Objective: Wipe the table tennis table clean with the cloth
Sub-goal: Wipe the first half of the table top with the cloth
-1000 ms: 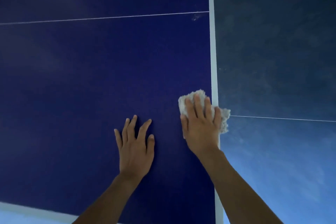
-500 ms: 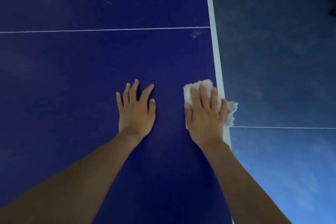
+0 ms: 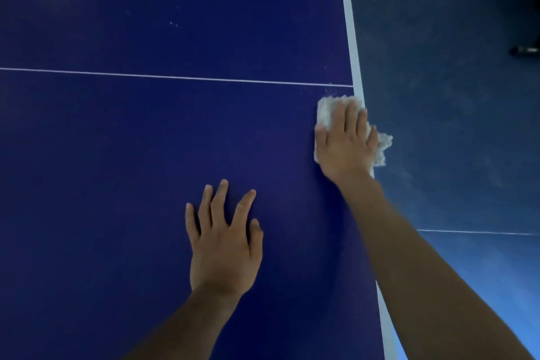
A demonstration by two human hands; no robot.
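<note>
While right hand (image 3: 346, 143) presses cloth (image 3: 325, 114) flat under straight fingers, not curled round it, cloth lies at right edge of table (image 3: 131, 140), just on near side of thin white line (image 3: 175, 77), one part hanging over edge stripe (image 3: 348, 23). Left hand (image 3: 225, 242) rests flat on table, fingers spread, holds nothing. Advice: press evenly, make overlapping strokes toward far side, where white specks (image 3: 175, 3) show. Count: one cloth, two hands, several specks.

The table tennis table (image 3: 146, 140) has a smooth, matt dark-blue top with painted white lines and pale specks. The cloth (image 3: 325, 114) looks like fluffy, frayed white fabric, perhaps terry. The floor (image 3: 453, 96) appears matt and scuffed.
</note>
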